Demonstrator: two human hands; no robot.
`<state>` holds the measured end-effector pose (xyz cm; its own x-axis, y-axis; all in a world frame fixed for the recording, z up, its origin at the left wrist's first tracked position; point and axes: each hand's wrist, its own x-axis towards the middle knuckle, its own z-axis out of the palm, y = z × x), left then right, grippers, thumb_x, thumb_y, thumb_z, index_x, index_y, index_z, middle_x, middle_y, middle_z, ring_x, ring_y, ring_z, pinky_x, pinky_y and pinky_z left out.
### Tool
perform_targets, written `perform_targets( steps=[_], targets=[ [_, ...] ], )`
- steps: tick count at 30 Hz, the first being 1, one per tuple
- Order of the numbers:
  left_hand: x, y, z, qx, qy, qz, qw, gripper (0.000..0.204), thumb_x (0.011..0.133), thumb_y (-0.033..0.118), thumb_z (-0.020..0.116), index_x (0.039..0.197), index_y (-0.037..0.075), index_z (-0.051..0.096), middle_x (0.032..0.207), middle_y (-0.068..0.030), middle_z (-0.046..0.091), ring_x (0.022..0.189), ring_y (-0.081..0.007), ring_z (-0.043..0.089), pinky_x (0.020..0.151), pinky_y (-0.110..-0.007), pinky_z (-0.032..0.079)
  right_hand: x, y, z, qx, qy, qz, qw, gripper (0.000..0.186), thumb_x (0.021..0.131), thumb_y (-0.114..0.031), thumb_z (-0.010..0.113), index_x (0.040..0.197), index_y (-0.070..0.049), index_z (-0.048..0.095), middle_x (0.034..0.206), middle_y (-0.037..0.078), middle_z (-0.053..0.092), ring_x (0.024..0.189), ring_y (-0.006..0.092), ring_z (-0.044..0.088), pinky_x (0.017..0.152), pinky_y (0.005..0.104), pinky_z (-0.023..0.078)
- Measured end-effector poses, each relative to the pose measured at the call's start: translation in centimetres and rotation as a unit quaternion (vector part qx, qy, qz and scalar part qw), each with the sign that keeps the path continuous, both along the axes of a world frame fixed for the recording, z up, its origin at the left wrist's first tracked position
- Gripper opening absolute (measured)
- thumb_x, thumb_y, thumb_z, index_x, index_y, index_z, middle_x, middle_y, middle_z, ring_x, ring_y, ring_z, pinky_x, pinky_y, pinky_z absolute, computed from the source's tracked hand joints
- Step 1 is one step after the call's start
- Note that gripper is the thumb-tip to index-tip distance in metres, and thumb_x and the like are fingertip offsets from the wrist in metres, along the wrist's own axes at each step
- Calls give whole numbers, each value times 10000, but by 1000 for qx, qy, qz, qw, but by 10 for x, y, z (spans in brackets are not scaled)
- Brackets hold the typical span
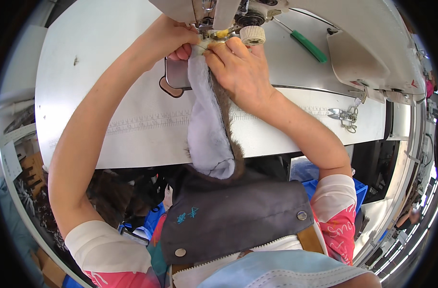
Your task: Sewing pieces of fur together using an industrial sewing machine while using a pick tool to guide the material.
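Note:
A long strip of fur fabric [207, 120], pale fleecy on one face with brown fur along its right edge, runs from the sewing machine [221, 17] down over the table's near edge. My left hand [176, 41] pinches its far end just left of the needle area. On the right side of that end, my right hand [240, 67] is closed on the fabric with fingers bent. Both sets of fingertips are close together under the machine head, partly hiding the fabric's end. The strip's lower end hangs loose near my apron [238, 216].
A green-handled screwdriver [308, 45] lies right of the machine head. Small metal thread snips [345, 116] rest on the white table [132, 139] at the right. A printed ruler scale crosses the tabletop. Dark fur pieces [118, 197] and blue bins [360, 192] are below the table.

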<state>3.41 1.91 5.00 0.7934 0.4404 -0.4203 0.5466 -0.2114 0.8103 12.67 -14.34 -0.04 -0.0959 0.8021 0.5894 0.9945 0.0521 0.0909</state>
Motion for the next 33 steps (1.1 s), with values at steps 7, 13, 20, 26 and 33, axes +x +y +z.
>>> perform_targets(
  steps=[7,13,20,26,33],
  targets=[
    [-3,-4,-5,12,-57,19,998,195,800,217,660,760,27,664,635,-27,584,582,-97,540,539,-222,414,3,3,-2,17,11,4,1000,66,626,-112,600,691,-114,592,757,-4,516,791,177,472,712,340,326],
    [1,-3,-10,5,-35,19,999,175,800,179,642,833,7,638,674,-42,594,618,-118,578,513,-231,444,4,-1,-1,27,-9,7,1000,47,623,-124,597,667,-119,582,753,-5,513,763,174,484,697,335,337],
    [-6,11,-36,42,-102,69,992,222,815,222,657,806,1,640,730,-49,606,658,-108,564,609,-236,452,16,3,-12,31,177,12,984,63,739,-107,576,790,-103,614,789,40,559,778,192,555,645,303,407],
    [-97,-100,-9,355,-220,-4,909,468,798,234,706,1150,-37,558,1075,-145,624,965,-232,603,682,-303,510,-16,-88,29,-288,818,11,497,332,935,-294,490,782,-14,583,580,13,547,429,64,482,401,206,346],
    [-125,-170,20,43,-47,89,994,352,815,198,695,995,-83,584,703,-60,626,546,-135,561,529,-250,455,-102,-118,22,-130,555,140,810,154,857,-78,582,749,-12,494,572,143,513,510,273,571,484,366,434]
  ],
)
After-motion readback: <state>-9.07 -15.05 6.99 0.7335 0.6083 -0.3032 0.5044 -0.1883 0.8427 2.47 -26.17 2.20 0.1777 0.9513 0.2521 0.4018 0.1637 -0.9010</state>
